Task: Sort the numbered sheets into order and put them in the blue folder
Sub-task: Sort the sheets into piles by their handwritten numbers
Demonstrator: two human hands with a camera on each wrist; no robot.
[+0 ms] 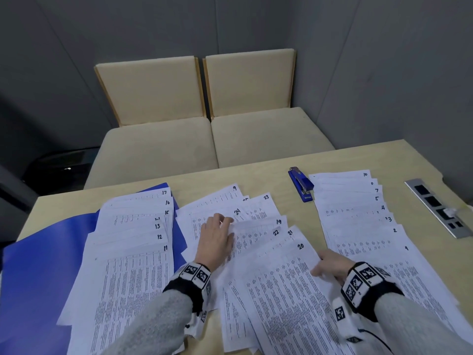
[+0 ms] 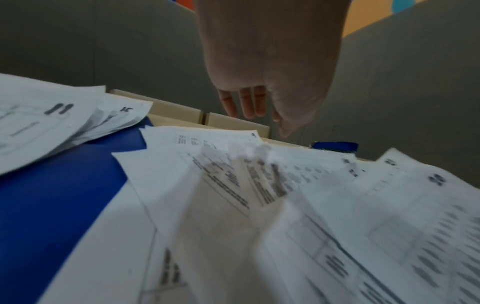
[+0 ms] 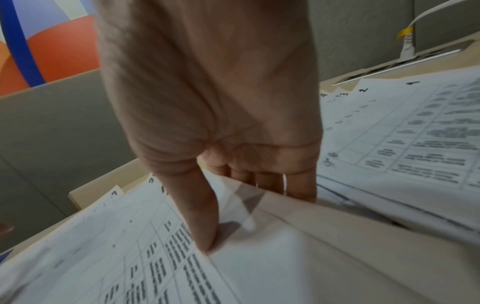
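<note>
Numbered sheets lie in three groups on the table. A fan numbered 11 to 17 rests on the open blue folder at the left. A fan numbered 1 to 10 lies at the right. Between them is a loose spread with 9, 23, 24, 19, 22, 21 and 20. My left hand is over this spread beside sheet 24, fingers straight. My right hand pinches the right edge of sheet 20, thumb on top and fingers underneath.
A blue stapler lies between the middle and right groups near the far edge. A metal socket strip is set into the table at the far right. Two beige chairs stand beyond the table.
</note>
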